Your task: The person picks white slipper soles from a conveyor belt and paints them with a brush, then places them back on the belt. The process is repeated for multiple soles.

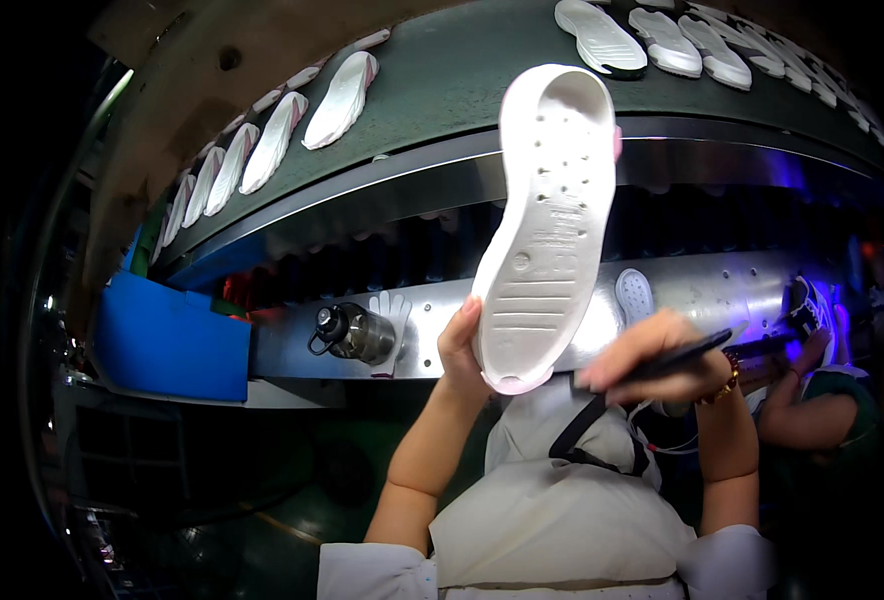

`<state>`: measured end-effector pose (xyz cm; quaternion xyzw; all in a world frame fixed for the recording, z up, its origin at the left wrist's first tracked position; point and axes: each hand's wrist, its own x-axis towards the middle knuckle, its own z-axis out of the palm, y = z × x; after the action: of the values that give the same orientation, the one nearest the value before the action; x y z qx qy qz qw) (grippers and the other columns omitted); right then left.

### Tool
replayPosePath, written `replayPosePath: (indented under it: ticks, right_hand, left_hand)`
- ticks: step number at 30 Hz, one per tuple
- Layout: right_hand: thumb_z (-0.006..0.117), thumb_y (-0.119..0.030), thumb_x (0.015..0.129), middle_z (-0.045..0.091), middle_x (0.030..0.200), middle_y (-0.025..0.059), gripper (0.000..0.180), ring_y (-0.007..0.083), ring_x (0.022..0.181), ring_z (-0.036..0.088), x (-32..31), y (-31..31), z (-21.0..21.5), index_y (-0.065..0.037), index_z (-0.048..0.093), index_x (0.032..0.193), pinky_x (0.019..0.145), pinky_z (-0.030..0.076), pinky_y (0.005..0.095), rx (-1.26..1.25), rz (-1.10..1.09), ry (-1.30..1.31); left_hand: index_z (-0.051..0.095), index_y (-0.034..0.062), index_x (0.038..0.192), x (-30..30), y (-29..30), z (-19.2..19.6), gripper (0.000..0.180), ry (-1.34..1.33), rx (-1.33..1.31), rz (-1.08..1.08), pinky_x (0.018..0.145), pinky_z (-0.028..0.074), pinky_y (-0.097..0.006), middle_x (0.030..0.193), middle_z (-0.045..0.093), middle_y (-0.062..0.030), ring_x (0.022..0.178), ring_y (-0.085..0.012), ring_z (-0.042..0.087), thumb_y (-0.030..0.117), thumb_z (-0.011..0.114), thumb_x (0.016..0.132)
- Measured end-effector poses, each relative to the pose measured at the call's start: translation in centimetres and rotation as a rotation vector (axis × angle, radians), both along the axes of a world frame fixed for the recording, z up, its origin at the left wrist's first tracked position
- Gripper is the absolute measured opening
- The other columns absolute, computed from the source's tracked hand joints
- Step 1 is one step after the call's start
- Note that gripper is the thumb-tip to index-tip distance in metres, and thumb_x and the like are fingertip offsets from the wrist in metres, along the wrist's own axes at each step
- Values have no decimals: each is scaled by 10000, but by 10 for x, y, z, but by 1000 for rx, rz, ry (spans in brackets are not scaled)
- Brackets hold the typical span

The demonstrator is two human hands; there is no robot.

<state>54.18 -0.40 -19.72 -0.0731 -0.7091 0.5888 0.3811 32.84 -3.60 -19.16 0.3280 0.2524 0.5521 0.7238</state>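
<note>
My left hand holds a white shoe sole upright by its heel end, the inner side with small holes facing me. My right hand sits just right of the sole's heel, gripping a dark pen-like brush that points right and slightly up. A gold bracelet circles my right wrist. Both forearms rise from a white apron at the bottom.
A green conveyor belt arcs overhead carrying several white soles. Below it runs a metal shelf with a metal water bottle and a glove. A blue bin stands left. Another person's arm works at right.
</note>
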Motion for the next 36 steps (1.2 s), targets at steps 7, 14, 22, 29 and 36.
replayPosePath:
  ticks: [7,14,22,29,36]
  right_hand:
    - [631,34,660,614,867,112,201,209,840,590,10,4,10,-2,600,855,761,454,277,84,159,-112]
    - [634,1,668,615,874,95,192,208,839,590,14,5,1,-30,599,855,740,458,291,167,189,-175]
    - [612,-46,692,607,899,108,154,240,812,591,32,8,8,-31,594,845,698,468,287,296,170,-326]
    - [608,-49,701,611,880,103,153,224,824,589,47,12,0,-33,591,852,707,468,295,377,91,-400]
    - [615,-37,698,610,874,117,160,219,828,591,52,20,-16,-24,590,856,695,467,283,252,32,-263]
  left_hand:
    - [337,-20,1198,2,9,26,566,311,-219,-267,826,397,-314,1098,480,-160,965,-218,503,343,456,781]
    - [352,-16,1197,5,19,37,559,372,-381,-434,798,415,-304,1082,486,-157,959,-200,507,366,461,802]
    - [447,-13,1121,12,16,52,531,713,-402,-445,691,455,-272,1020,526,-147,852,-171,546,385,515,777]
    - [457,-17,1102,0,13,41,491,774,-398,-440,658,452,-246,1001,535,-130,825,-143,546,358,509,790]
    - [478,-17,1087,-13,8,42,461,800,-380,-367,735,414,-244,1006,540,-117,846,-143,537,330,515,786]
